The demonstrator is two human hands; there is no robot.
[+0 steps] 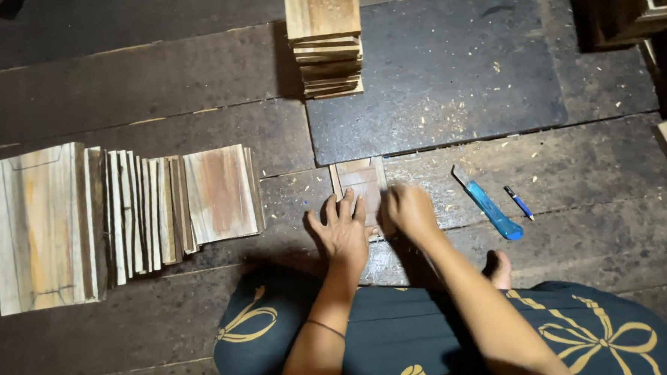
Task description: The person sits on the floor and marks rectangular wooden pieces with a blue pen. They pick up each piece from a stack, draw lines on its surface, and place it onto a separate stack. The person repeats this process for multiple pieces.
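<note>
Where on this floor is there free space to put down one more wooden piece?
Free: the dark board right of the tall stack, and bare floor above the leaning row of panels. Crowded: around both hands, near the blue cutter and pen.

Dim overhead light, blurred right hand (410, 211)

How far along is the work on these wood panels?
Looks done: a tall stack of panels stands ahead on the floor. In hand: the left hand presses flat on one small panel while the right hand, blurred, works its edge. Likely left: the fanned row of panels at left. The blue knife and pen lie untouched.
</note>
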